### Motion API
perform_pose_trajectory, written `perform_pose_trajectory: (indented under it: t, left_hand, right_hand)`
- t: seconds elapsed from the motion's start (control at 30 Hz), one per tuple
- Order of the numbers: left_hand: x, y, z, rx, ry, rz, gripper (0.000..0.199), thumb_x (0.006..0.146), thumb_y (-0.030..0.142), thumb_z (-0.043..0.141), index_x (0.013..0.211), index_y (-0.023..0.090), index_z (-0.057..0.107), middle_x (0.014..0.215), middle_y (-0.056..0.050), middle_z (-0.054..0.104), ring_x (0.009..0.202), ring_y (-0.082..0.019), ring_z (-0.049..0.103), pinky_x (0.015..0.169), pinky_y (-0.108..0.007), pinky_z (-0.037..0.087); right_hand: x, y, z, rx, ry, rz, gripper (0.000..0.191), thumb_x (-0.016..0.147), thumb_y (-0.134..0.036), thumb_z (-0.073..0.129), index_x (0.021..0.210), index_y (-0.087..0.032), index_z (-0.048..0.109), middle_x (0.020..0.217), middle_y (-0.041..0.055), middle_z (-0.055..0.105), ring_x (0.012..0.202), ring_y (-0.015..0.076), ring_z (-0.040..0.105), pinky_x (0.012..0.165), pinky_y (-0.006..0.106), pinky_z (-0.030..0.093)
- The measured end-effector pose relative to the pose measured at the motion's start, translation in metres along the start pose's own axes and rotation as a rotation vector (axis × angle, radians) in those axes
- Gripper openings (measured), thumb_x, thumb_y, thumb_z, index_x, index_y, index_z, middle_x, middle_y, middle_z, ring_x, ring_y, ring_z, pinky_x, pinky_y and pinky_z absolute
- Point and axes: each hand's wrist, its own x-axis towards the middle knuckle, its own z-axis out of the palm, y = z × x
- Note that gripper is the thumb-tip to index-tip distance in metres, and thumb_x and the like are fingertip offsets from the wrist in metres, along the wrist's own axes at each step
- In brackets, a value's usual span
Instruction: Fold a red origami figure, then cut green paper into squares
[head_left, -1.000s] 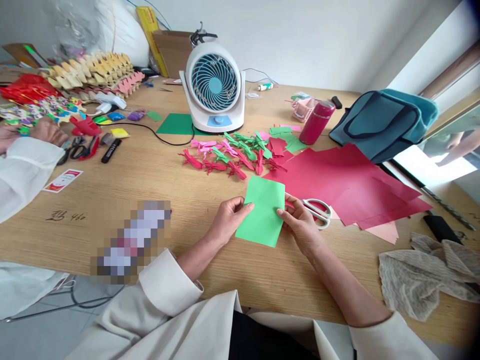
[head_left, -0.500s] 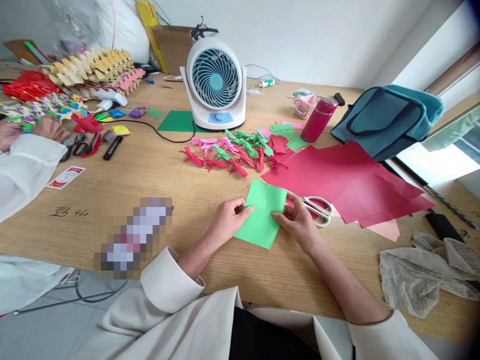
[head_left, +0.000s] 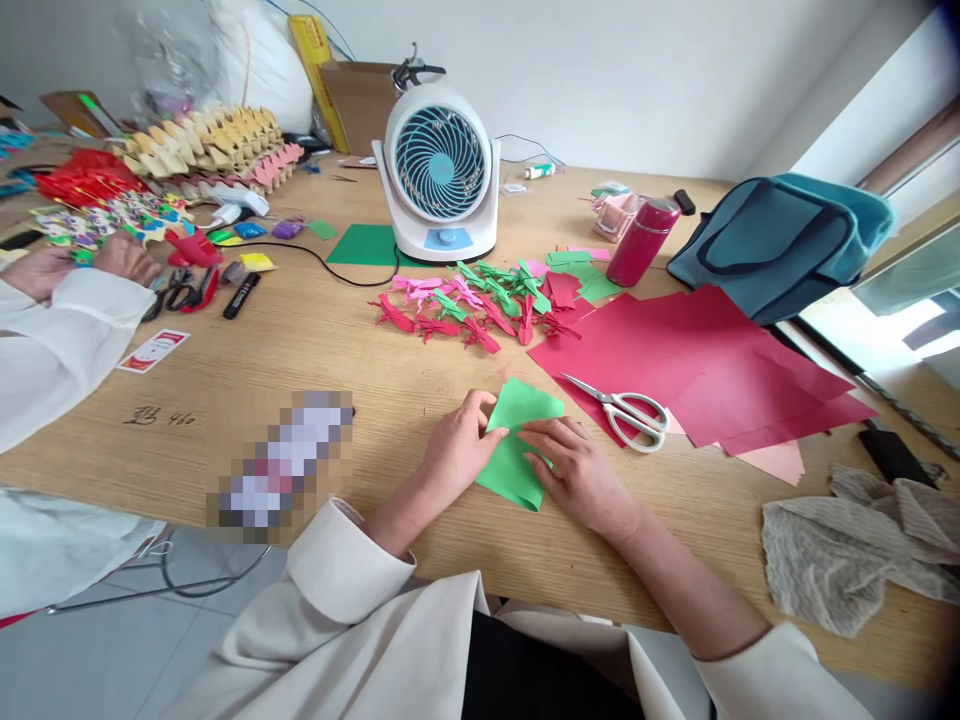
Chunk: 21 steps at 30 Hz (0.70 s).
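A sheet of light green paper (head_left: pixel 508 468) is between my hands above the table's front part, its right side bent over toward the left. My left hand (head_left: pixel 459 450) pinches the sheet's left edge between thumb and fingers. From the right, my right hand (head_left: pixel 589 475) grips the bent-over side, its fingers lying across the paper and hiding part of the fold. White-handled scissors (head_left: pixel 636 418) lie just right of my right hand, blades partly over red paper sheets (head_left: pixel 675 350). Beyond the green sheet is a pile of knotted red, pink and green paper pieces (head_left: pixel 480 305).
A white fan (head_left: pixel 442 165) stands at the back, with a red flask (head_left: pixel 643 240) and teal bag (head_left: pixel 787 240) to its right. A co-worker's hands (head_left: pixel 127 262) are at far left near scissors and a marker (head_left: pixel 241 296). A grey cloth (head_left: pixel 825 560) lies right.
The green sheet was flat and held up by both edges; now its right side is curled over leftward. My right hand has moved left and down over it. The view has shifted slightly.
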Motion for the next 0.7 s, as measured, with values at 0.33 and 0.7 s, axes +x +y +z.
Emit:
perform_pose_trajectory:
  t: [0.33, 0.7]
  left_hand:
    - [-0.007, 0.003, 0.001, 0.405, -0.001, 0.171, 0.018, 0.086, 0.02, 0.063, 0.102, 0.019, 0.055, 0.096, -0.006, 0.062, 0.089, -0.022, 0.06, 0.078, -0.033, 0.046]
    - [-0.022, 0.003, 0.011, 0.646, -0.178, 0.47, 0.02, 0.094, 0.009, 0.044, 0.1, 0.014, 0.062, 0.112, -0.011, 0.063, 0.108, -0.024, 0.058, 0.094, -0.037, 0.048]
  right_hand:
    - [0.0, 0.001, 0.001, -0.078, -0.103, -0.032, 0.023, 0.097, -0.024, 0.05, 0.113, -0.021, 0.068, 0.119, 0.0088, 0.069, 0.101, 0.0241, 0.062, 0.089, 0.044, 0.042]
    - [0.0, -0.004, -0.001, -0.126, -0.112, -0.061, 0.023, 0.098, -0.022, 0.049, 0.111, -0.02, 0.068, 0.118, 0.0092, 0.07, 0.099, 0.0246, 0.064, 0.088, 0.045, 0.043]
